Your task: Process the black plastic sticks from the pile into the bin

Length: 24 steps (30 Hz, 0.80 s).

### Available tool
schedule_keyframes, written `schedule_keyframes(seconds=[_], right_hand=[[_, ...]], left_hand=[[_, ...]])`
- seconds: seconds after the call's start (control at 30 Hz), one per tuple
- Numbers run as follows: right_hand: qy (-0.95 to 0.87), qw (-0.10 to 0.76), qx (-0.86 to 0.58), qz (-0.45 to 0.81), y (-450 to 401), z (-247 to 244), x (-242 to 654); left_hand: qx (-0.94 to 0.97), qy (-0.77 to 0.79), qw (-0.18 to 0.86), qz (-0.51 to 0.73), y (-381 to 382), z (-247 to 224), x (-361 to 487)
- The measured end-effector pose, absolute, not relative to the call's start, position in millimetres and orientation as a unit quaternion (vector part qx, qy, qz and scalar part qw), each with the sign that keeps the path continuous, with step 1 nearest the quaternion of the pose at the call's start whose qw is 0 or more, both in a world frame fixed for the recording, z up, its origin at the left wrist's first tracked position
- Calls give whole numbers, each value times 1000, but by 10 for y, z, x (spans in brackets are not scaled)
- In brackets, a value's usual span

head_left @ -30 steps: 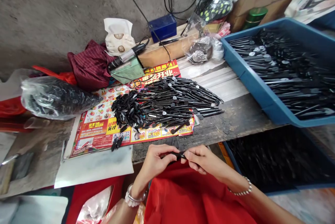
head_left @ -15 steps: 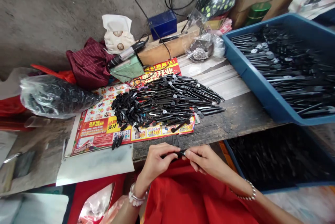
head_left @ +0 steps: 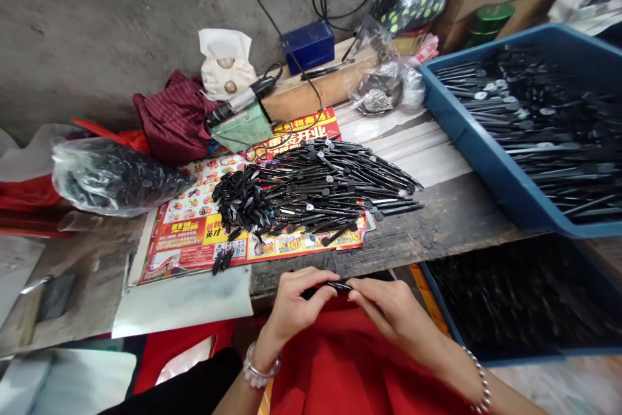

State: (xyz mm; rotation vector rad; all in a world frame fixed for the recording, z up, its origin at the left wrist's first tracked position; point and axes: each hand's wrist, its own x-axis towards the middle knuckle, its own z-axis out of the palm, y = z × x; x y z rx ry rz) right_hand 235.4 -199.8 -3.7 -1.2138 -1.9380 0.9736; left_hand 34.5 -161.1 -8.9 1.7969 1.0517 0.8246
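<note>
Rough concrete wall [head_left: 97,33] rises behind a worn wooden table [head_left: 437,227], with a red cloth [head_left: 340,370] spread over the person's lap at its near edge. Just above that cloth and close to the table edge, the hands are close together, not spread: the left hand [head_left: 296,308] and the right hand [head_left: 389,305] both pinch a slim black piece [head_left: 339,285] between thumbs and fingers, their fingertips almost meeting along it. Compared with a moment ago, the piece lies flatter across the hands, and the view has drifted slightly. A beaded bracelet [head_left: 262,366] circles the left wrist. Beyond the hands, a printed flyer [head_left: 189,240] carries a heap of black rods with round tabs [head_left: 330,188], with a cluster of black clips [head_left: 238,201] at its left end. Two loose clips [head_left: 221,259] lie nearer the hands. To the right, a blue tray [head_left: 490,172] holds more black rods [head_left: 525,130], and a dark bin [head_left: 515,292] sits below it. A clear bag of black pieces [head_left: 116,175] lies at the left.
</note>
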Motion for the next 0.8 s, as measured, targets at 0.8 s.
schedule_keyframes(seconds=[0.8], right_hand=[[-580, 364, -558, 470, -2088, -175, 2625]], left_hand=[[729, 438, 454, 266, -1461, -149, 241]])
